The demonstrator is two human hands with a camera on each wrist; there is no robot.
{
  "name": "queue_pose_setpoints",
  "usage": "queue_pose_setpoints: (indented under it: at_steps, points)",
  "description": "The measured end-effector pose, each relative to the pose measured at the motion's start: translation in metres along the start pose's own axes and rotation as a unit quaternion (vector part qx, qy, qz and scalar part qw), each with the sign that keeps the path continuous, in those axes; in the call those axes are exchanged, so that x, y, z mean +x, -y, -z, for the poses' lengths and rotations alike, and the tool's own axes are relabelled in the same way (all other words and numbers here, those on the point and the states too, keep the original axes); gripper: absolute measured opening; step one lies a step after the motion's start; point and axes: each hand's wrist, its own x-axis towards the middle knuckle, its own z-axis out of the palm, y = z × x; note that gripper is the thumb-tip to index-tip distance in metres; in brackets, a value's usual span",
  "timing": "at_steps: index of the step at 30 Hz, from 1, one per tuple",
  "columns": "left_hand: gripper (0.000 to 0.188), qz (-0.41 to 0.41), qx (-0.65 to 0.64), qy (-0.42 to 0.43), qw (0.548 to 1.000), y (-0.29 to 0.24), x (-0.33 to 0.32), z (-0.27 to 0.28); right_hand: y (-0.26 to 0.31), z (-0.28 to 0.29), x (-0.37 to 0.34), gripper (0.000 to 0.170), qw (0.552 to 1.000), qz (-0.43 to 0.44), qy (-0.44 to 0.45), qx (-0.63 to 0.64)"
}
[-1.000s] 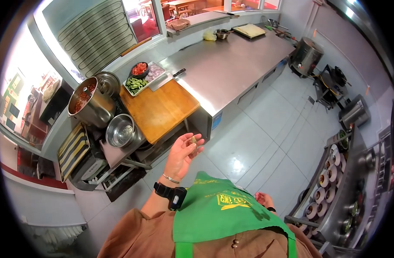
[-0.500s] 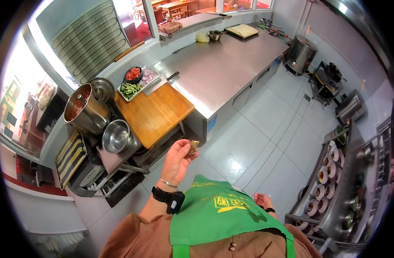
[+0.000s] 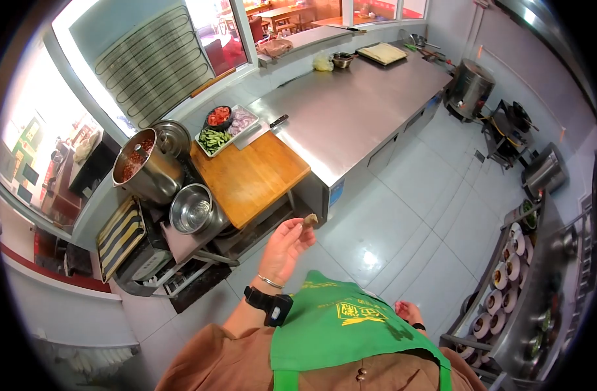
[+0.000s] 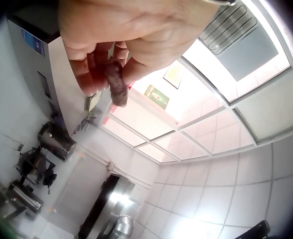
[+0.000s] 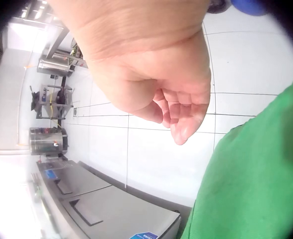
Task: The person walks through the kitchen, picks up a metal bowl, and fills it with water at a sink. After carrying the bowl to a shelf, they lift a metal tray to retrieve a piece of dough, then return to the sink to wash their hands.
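Through the head view I see the person's left hand (image 3: 283, 253) raised before the apron (image 3: 334, 303), its thumb and fingers pinching 1 small brown piece (image 3: 309, 221); in the left wrist view the piece juts out past the fingertips, dark and slightly glossy, and I cannot tell what it is; the right hand (image 3: 409, 312) hangs low by the apron's other side, and my right wrist view shows its fingers loosely curled and released; the piece is held out over the floor, apart from the wooden board (image 3: 253, 179); at that board's far end sits a white tray (image 3: 211, 155) with green pieces (image 3: 215, 140) and pale purple pieces (image 3: 241, 120), a black bowl of red pieces (image 3: 219, 116) at its corner; a black-handled knife (image 3: 279, 121) lies beside the tray; left of the board stand 1 tall pot (image 3: 160, 182) and 1 metal bowl (image 3: 179, 200).
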Motion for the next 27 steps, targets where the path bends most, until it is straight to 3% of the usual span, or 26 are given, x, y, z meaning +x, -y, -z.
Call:
queue_pose_setpoints:
  at_steps: [10,16,21,27]
  points:
    - [0.022,0.043,-0.025,-0.002,0.999,0.001,0.005,0.02,-0.001,0.008,0.014,0.017,1.0,0.0,0.008,0.008]
    - [0.022,-0.006,0.004,-0.034,0.999,-0.017,-0.001,-0.007,-0.002,0.012,0.025,0.017,0.999,-0.01,0.025,0.019]
    - [0.026,-0.013,0.094,0.054,0.994,-0.044,-0.002,-0.025,0.001,0.014,0.031,0.017,0.998,-0.035,0.026,0.033]
    - [0.023,-0.067,0.244,0.137,0.958,-0.101,-0.014,-0.092,0.002,0.008,0.014,0.018,1.0,0.027,-0.005,0.006]
